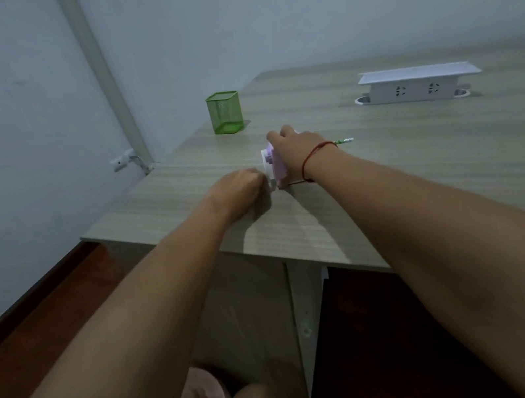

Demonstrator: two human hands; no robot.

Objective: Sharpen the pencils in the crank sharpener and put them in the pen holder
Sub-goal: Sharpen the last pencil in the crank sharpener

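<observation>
Here, right hand [294, 147] atop lilac sharpener [278, 166], left hand [237, 186] at its side.

Green mesh pen holder [224, 112] — lilac-white sharpener [272, 165].

The sharpener [279, 170] stands mid-surface [423, 172], closed in on 2 sides: the right hand [297, 146] grips its top, and the left hand [238, 187] grips its crank [271, 181] on the left. A pencil [344, 141] juts out to the right behind the wrist. Bare surface runs from there to the pen holder [224, 112], far left, its open top unobstructed. A socket block [416, 88] stands far right, well apart.
</observation>
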